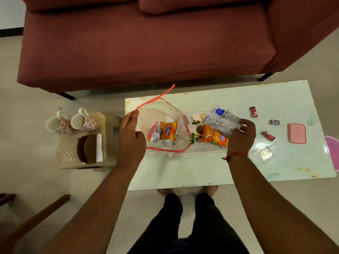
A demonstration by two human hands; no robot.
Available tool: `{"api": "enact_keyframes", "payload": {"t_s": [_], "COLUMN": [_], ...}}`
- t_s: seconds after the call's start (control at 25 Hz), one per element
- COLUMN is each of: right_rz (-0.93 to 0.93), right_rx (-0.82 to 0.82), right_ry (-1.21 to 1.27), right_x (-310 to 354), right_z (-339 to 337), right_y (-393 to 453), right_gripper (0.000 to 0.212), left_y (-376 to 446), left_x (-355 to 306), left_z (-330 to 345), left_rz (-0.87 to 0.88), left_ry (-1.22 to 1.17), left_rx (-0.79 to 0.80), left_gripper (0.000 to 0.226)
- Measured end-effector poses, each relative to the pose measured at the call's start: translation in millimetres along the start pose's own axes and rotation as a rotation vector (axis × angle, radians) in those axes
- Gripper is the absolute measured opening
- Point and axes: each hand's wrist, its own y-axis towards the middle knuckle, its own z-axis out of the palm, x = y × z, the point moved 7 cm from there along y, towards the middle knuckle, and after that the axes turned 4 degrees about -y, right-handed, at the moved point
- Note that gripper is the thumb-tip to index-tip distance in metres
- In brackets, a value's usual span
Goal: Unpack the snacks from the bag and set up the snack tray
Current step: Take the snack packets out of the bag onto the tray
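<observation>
While the left hand (pixel 130 136) pinches the bag (pixel 163 114) rim, the right hand (pixel 242 136) grips a silver packet (pixel 221 121).

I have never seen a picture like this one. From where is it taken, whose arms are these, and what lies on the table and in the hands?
There is no machine here. A person wears a camera on the head, so you look down along their own two arms; the legs and feet show below. The left hand grips the red-edged rim of a clear plastic bag, which still holds an orange snack packet and a smaller pink and white packet. The right hand holds a silver packet above a white tray, where another orange packet lies. All this rests on a pale table. Further right lie small wrapped sweets and a pink lid. Left of the table, two flowered mugs stand on a small stand. A red sofa is behind.
</observation>
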Motion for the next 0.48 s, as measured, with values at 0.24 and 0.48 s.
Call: {"api": "enact_keyframes", "payload": {"t_s": [0.24, 0.48], "right_rz": [0.095, -0.331], "right_rx": [0.299, 0.151], "right_ry": [-0.392, -0.374], "right_x": [-74, 5], "right_z": [84, 56], "right_y": [5, -24], "right_gripper": [0.039, 0.032], "left_y": [-1, -12], "left_x": [18, 1], "left_z": [-1, 5], "left_rz": [0.049, 0.041], "left_ry": [-0.043, -0.07], "left_rx": [0.045, 0.127], "left_gripper": [0.061, 0.056]}}
